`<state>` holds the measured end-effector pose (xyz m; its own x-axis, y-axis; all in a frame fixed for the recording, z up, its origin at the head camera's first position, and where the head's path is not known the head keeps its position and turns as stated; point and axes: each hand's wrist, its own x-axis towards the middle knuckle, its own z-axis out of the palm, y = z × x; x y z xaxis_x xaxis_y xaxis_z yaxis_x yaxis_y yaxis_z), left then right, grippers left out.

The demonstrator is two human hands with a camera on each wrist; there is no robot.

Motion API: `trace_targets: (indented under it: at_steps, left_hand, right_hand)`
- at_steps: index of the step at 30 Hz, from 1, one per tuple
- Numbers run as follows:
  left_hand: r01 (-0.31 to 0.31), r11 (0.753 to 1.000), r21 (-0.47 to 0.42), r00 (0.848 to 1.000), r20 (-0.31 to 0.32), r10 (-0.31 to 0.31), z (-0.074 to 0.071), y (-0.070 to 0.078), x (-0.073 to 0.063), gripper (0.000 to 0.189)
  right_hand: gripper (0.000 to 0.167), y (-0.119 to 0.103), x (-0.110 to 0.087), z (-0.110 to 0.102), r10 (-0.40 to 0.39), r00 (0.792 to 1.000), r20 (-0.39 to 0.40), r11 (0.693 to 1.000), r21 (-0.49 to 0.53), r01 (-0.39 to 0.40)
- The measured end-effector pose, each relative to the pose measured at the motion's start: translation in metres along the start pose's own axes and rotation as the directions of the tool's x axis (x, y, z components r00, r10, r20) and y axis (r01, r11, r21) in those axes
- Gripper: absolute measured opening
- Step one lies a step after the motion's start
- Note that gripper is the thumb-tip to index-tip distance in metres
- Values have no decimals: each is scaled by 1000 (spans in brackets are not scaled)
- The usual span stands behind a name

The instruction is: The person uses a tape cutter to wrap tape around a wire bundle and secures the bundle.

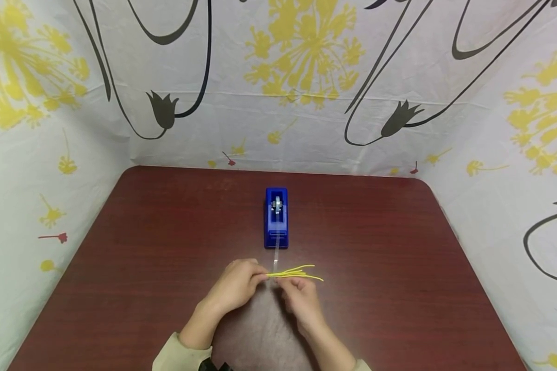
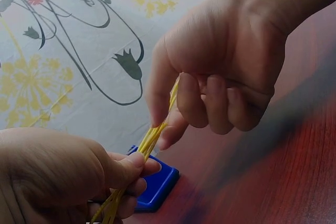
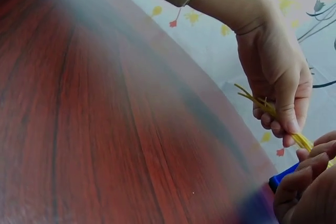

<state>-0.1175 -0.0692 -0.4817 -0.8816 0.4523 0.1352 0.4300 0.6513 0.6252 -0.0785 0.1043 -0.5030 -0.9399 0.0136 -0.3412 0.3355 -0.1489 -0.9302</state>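
A bundle of thin yellow wires [image 1: 301, 273] runs sideways between the two hands, its loose ends fanning out to the right in the head view. My left hand [image 1: 240, 283] pinches the bundle between thumb and fingers; other wire ends [image 3: 249, 95] stick out behind it in the right wrist view. Thumb and index finger of my right hand [image 1: 301, 299] close around the wires just beside the left fingertips, the other fingers curled. A strip of clear tape [image 1: 276, 257] stretches from the blue tape dispenser [image 1: 269, 237] to the wires at the fingertips.
The dispenser stands on a dark red-brown wooden table [image 1: 376, 247], straight ahead of the hands. White cloth with yellow and grey flower prints [image 1: 241, 72] hangs behind the table and along both sides.
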Motion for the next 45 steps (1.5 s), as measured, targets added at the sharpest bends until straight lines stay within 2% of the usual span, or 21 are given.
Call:
trace_targets:
  at_steps: [5, 9, 15, 28, 34, 36, 45]
  left_hand:
    - [-1, 1000, 2, 1000, -3, 1, -1, 1, 0, 8]
    - [4, 1000, 8, 1000, -3, -4, -1, 1, 1, 8]
    - [5, 1000, 1, 1000, -5, -5, -1, 1, 1, 8]
    - [16, 1000, -9, 1000, 11, -16, -1, 1, 2, 9]
    - [18, 1000, -20, 1000, 16, -18, -1, 0, 2, 9]
    - [12, 1000, -18, 1000, 17, -12, -1, 0, 2, 9]
    - [4, 999, -33, 1000, 26, -3, 0, 0, 2, 10]
  right_hand:
    - [17, 1, -1, 1, 13, 999, 39, 992, 126, -18]
    - [14, 3, -1, 1, 24, 998, 66, 986, 161, -34]
    - [18, 4, -1, 2, 24, 996, 89, 984, 174, -40]
    - [21, 5, 1, 4, 24, 996, 85, 977, 208, -41]
    - [1, 5, 1, 4, 4, 996, 87, 974, 225, -24]
    - [9, 5, 1, 4, -3, 996, 94, 975, 221, -18]
    - [16, 5, 3, 3, 3, 994, 105, 978, 205, -25]
